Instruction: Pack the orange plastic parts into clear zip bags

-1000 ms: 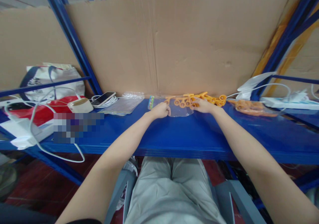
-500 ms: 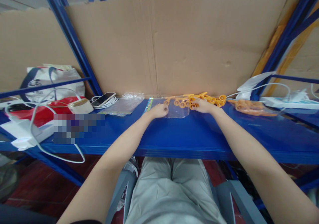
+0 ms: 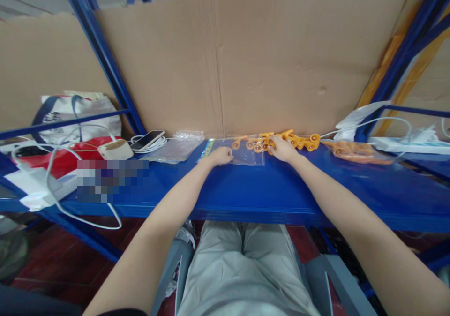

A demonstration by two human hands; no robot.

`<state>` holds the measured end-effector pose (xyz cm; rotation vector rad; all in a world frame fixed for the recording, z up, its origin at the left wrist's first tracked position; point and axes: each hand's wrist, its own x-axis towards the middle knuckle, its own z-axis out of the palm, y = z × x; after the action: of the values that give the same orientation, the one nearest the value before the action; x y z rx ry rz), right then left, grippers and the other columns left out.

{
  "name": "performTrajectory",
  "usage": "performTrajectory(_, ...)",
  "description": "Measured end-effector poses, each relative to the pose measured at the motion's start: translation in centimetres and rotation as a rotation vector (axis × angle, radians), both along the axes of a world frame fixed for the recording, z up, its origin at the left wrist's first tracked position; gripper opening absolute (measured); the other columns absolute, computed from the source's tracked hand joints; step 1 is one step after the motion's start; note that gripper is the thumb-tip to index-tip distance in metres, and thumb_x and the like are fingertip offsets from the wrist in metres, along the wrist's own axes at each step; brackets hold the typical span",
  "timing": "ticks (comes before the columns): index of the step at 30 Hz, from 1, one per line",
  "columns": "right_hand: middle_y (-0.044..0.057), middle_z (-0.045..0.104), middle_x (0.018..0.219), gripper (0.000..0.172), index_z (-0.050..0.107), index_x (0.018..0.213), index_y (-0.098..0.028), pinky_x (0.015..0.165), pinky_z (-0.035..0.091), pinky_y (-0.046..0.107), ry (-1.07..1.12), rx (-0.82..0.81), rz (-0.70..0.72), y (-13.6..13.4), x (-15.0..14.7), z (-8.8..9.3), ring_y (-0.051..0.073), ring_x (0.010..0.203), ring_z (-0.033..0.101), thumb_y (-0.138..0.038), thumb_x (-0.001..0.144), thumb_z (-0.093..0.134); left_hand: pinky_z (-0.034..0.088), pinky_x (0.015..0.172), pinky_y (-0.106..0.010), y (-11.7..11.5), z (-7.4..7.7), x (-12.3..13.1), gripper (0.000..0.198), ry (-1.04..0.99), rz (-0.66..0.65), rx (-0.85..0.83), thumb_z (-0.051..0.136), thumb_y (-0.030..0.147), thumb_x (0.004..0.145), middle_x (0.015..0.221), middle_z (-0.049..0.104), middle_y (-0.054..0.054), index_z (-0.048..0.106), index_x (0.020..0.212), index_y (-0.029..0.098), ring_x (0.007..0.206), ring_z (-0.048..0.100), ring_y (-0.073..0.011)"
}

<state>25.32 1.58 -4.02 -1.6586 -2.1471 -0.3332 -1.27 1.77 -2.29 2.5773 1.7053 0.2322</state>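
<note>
My left hand (image 3: pixel 221 155) is closed on the left part of a clear plastic bag (image 3: pixel 246 158), which lies flat on the blue shelf and has a colourful printed strip at its left end. Several orange trumpet-shaped plastic pieces (image 3: pixel 250 145) lie in or under the clear film; I cannot tell which. At the bag's right side my right hand (image 3: pixel 282 148) has its fingers curled around an orange piece, mostly hidden by the hand. More loose orange pieces (image 3: pixel 310 143) are heaped just right of that hand.
A filled bag of orange pieces (image 3: pixel 355 151) lies farther right. Flat clear bags (image 3: pixel 174 149), a phone (image 3: pixel 147 140) and coiled white cable sit left. A power strip, cables and a white tote bag (image 3: pixel 98 112) crowd the far left. Cardboard (image 3: pixel 281 63) stands behind the blue shelf (image 3: pixel 246 194).
My right hand has moved slightly left, its fingers now more curled over the orange pieces. My left hand has shifted a little left, and the clear bag's near edge lies straighter.
</note>
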Motion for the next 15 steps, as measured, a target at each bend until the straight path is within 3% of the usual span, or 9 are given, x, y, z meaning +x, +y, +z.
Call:
performTrajectory(5,0.021,0.054,0.13,0.045,0.049,0.13,-0.012,0.103,0.034,0.055,0.0,0.057,-0.024,-0.3,-0.4,0.2,0.035,0.123,0.049,-0.028,0.09,0.038,0.044,0.05,-0.021,-0.6,0.5,-0.1,0.022,-0.018,0.066,-0.112,0.046,0.018,0.081,0.066,0.068,-0.005,0.068,0.083,0.014,0.049,0.058,-0.0126)
performTrajectory(15,0.024,0.058,0.121,0.038,0.049,0.119,-0.011,0.102,0.029,0.059,0.004,0.047,-0.177,-0.9,-1.7,0.3,0.039,0.116,0.052,-0.03,0.086,0.046,0.044,0.053,-0.022,-0.5,0.6,-0.3,0.023,0.006,0.049,-0.101,0.047,0.024,0.082,0.06,0.065,-0.003,0.067,0.074,0.016,0.05,0.058,-0.0131)
